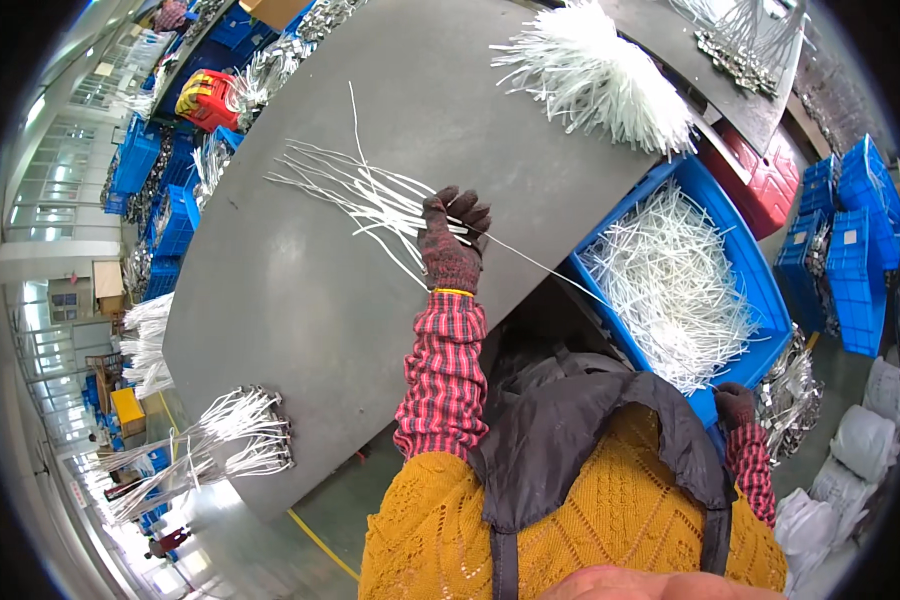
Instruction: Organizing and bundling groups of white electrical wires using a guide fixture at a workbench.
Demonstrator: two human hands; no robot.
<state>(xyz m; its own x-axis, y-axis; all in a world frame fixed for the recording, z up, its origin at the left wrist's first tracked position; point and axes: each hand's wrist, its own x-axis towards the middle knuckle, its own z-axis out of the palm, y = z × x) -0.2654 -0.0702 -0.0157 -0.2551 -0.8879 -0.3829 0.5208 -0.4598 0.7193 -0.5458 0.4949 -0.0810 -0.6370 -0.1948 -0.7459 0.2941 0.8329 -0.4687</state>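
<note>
Gripping white strips (370, 195) on grey worktop (300, 300), left hand (452, 240) closed | right hand (735, 405) grip unclear, at blue crate (720, 200) | factory floor.

A loose sheaf of thin white plastic strips (370, 195) is spread flat on the grey table, fanned toward the upper left. One end is gathered under the gloved fingers, and a single strip is trailed toward the blue crate.

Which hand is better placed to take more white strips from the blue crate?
Probably the right hand: it rests at the blue crate edge, beside the white strips. The left hand is on the table's strips.
</note>
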